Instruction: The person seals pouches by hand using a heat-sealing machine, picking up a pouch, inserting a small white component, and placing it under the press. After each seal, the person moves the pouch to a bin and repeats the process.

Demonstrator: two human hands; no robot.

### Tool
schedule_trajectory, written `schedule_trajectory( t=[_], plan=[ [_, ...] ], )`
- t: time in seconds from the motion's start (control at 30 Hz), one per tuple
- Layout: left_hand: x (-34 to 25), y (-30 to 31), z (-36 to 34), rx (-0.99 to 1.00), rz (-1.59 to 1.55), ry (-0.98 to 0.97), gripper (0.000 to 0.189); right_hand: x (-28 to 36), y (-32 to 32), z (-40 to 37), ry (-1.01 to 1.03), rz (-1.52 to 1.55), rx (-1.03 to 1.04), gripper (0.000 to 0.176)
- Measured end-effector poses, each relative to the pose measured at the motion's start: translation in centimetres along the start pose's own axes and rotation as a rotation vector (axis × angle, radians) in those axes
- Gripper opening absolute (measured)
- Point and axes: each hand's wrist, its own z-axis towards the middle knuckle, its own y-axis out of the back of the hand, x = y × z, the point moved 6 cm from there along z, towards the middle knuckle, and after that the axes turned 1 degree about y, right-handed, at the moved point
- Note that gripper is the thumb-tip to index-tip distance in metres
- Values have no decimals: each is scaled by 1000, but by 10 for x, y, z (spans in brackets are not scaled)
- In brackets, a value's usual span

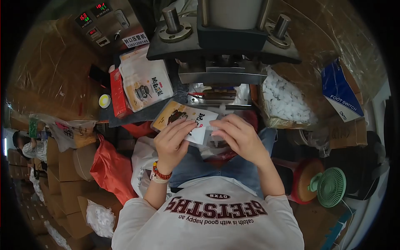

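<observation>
A printed white and yellow pouch (pixel 177 112) lies across my lap area, in front of the press. My left hand (pixel 171 139) grips its near side, fingers laid over the print. At the pouch's right end, my right hand (pixel 239 135) has thumb and fingers pinched together at its edge. A small white spout (pixel 223 109) shows just above my right fingers; whether they touch it is unclear. A stack of similar pouches (pixel 148 81) rests on the dark cloth at the upper left.
The metal press (pixel 225 41) stands ahead, its lower plate (pixel 218 95) beneath. A box of white spouts (pixel 287 98) is at the right, beside a blue box (pixel 339 89). A green fan (pixel 331 186) stands lower right. A red bag (pixel 110 166) hangs left. Another person (pixel 35 148) is far left.
</observation>
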Motion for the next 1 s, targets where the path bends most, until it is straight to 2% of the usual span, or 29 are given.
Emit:
schedule_trajectory(
  t=[0.03,0.07,0.1,0.13,0.17,0.2,0.23,0.27,0.3,0.33,0.37,0.43,0.47,0.53,0.57,0.63,0.67,0.7,0.77,0.8,0.87,0.9,0.93,0.97,1.0],
  plan=[
    [-5,0,2,66,59,-35,39,7,-2,1,123,-169,81,36],
    [-8,-3,3,135,115,-71,39,7,0,2,125,-173,78,36],
    [-6,-7,3,137,112,-75,39,7,-2,1,132,-304,135,39],
    [2,-16,0,145,-17,-19,35,6,-4,0,136,-435,194,43],
    [10,-28,-4,153,-146,36,32,5,-2,1,131,-439,193,43],
    [27,-48,-11,177,-348,230,18,1,5,4,69,-444,114,43],
    [32,-62,-13,177,-351,229,18,-2,12,7,9,-448,37,43],
    [48,-83,-18,272,-470,469,17,-5,17,6,12,-449,39,43],
    [59,-101,-25,366,-586,710,20,-15,34,2,-91,-380,-62,42],
    [64,-113,-24,381,-719,836,26,-26,51,-3,-193,-309,-162,42],
    [66,-119,-16,377,-719,837,26,-34,67,-7,-263,-341,-236,39],
    [68,-128,2,234,-1159,989,26,-53,94,-12,-359,-465,-371,30],
    [67,-130,10,248,-1219,1070,27,-74,97,-17,-355,-461,-368,30],
    [70,-135,19,235,-1273,1065,27,-121,90,-29,-372,-889,-232,24],
    [70,-137,22,227,-1326,1054,27,-128,88,-34,-360,-875,-233,24],
    [74,-145,17,212,-1279,1076,30,-149,77,-39,-513,-757,-101,22],
    [80,-146,15,173,-1246,1073,32,-149,77,-37,-502,-726,-98,22],
    [99,-151,9,289,-1016,945,37,-147,78,-38,-495,-690,-93,22],
    [109,-114,25,180,-643,716,44,-145,81,-39,-382,-763,-110,22],
    [110,-75,35,201,-196,807,55,-147,79,-37,-350,-746,-113,22],
    [95,-20,42,-143,755,251,71,-141,91,-44,-299,-731,-342,15],
    [124,-24,23,-8,762,297,80,-137,89,-45,-296,-732,-337,15],
    [132,-16,7,-7,757,301,80,-141,93,-56,-457,-251,-546,15],
    [133,-18,-6,117,596,219,77,-145,88,-67,-599,244,-735,16],
    [131,-23,-16,242,435,127,74,-131,82,-64,-603,240,-746,16]
  ],
)
